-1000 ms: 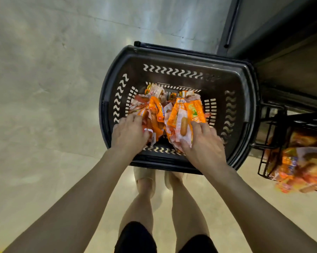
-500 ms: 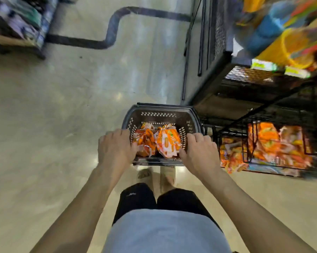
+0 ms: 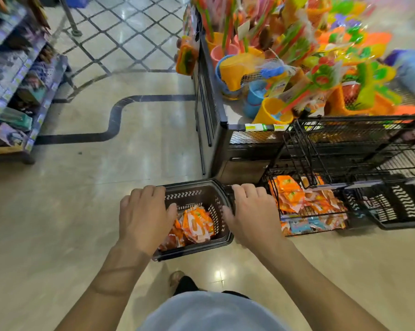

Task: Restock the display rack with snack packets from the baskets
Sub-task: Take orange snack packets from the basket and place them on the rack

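Item: dark grey plastic shopping basket [image 3: 203, 187], standing on the glossy beige tiled floor [image 3: 70, 211], just left of the black wire display rack [image 3: 299, 139].
Contents: orange snack packets [image 3: 197, 225], heaped loosely in the bottom.
Rack stock: more orange packets [image 3: 293, 195] lie on the lowest wire tier.
Hands: left hand [image 3: 144, 216] and right hand [image 3: 252, 216] hover palm down over the basket, apart from each other, one over each side. The fingers are loosely bent and no packet shows in either.
Adjacent: second black plastic basket [image 3: 402, 209] at the right of the rack. Bright plastic toys [image 3: 285, 68] fill the shelf above.
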A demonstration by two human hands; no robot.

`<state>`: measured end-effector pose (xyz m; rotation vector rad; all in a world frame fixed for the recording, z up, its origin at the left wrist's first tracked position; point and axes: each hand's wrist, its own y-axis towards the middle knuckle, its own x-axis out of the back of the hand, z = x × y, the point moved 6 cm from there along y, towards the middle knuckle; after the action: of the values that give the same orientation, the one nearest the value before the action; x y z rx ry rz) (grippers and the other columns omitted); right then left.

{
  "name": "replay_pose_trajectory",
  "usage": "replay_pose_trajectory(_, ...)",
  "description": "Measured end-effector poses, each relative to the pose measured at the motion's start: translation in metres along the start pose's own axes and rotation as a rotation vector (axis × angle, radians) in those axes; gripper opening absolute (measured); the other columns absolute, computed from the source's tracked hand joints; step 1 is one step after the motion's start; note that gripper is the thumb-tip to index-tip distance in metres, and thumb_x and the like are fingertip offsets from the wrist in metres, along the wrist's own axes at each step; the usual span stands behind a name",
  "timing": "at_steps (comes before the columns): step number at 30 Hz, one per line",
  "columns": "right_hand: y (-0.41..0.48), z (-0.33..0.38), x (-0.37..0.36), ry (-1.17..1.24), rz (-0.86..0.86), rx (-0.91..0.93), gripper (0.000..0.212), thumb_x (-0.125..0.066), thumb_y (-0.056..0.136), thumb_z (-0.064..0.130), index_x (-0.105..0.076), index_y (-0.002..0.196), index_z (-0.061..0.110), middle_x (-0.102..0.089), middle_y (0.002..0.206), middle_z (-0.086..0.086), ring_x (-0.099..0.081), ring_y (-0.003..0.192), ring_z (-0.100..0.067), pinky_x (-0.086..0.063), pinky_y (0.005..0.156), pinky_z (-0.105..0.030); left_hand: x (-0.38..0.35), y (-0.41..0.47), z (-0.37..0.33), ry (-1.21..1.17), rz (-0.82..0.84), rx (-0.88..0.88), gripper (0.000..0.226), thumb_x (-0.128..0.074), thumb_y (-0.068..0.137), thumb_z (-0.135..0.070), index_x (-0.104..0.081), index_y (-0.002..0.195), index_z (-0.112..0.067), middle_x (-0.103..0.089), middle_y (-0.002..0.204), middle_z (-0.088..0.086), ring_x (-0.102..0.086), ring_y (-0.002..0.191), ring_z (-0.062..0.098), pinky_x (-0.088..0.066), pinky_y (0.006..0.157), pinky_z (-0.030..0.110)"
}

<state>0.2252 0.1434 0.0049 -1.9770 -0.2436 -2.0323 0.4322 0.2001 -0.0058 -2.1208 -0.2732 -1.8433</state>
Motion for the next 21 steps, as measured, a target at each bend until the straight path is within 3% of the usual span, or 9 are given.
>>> replay_pose_trajectory(7, -0.055, -0.078, 0.005, 0.042, -0.004, -0.100, 0.055, -0.044, 0.100, 0.054, -0.045, 0.146, 0.023, -0.053, 0.139, 0.000, -0.049, 0.126, -0.023, -0.043, 0.104, -0.040, -0.008, -0.039, -0.073, 0.005, 0.015, -0.088, 0.041, -0.049, 0.099, -0.052, -0.058, 0.130, -0.027, -0.065, 0.126, -0.002, -0.058, 0.115, 0.021, -0.045, 0.098, 0.040)
replay_pose_trajectory(14, -0.147, -0.193, -0.001, 0.025, -0.023, -0.248, 0.053, -0.052, 0.093, 0.053, -0.055, 0.134, 0.019, -0.060, 0.127, -0.006, -0.055, 0.116, -0.031, -0.048, 0.095, -0.046, -0.024, -0.106, -0.194, 0.082, 0.069, -0.209, 0.038, -0.049, 0.096, -0.051, -0.062, 0.124, -0.028, -0.068, 0.120, -0.002, -0.062, 0.109, 0.023, -0.049, 0.092, 0.040)
replay_pose_trajectory(17, -0.188, -0.245, -0.007, 0.041, -0.031, -0.317, 0.055, -0.050, 0.087, 0.054, -0.060, 0.126, 0.017, -0.064, 0.119, -0.009, -0.059, 0.108, -0.034, -0.052, 0.088, -0.048, -0.036, -0.141, -0.247, 0.103, 0.105, -0.282, 0.042, -0.047, 0.097, -0.053, -0.059, 0.129, -0.029, -0.065, 0.125, -0.004, -0.060, 0.114, 0.022, -0.048, 0.095, 0.039)
replay_pose_trajectory(21, -0.231, -0.301, -0.011, 0.047, -0.007, -0.374, 0.058, -0.047, 0.087, 0.055, -0.059, 0.130, 0.017, -0.062, 0.126, -0.008, -0.059, 0.111, -0.033, -0.050, 0.087, -0.045, -0.053, -0.178, -0.300, 0.125, 0.137, -0.335, 0.039, -0.046, 0.097, -0.052, -0.059, 0.127, -0.029, -0.063, 0.123, -0.004, -0.058, 0.114, 0.022, -0.046, 0.094, 0.039)
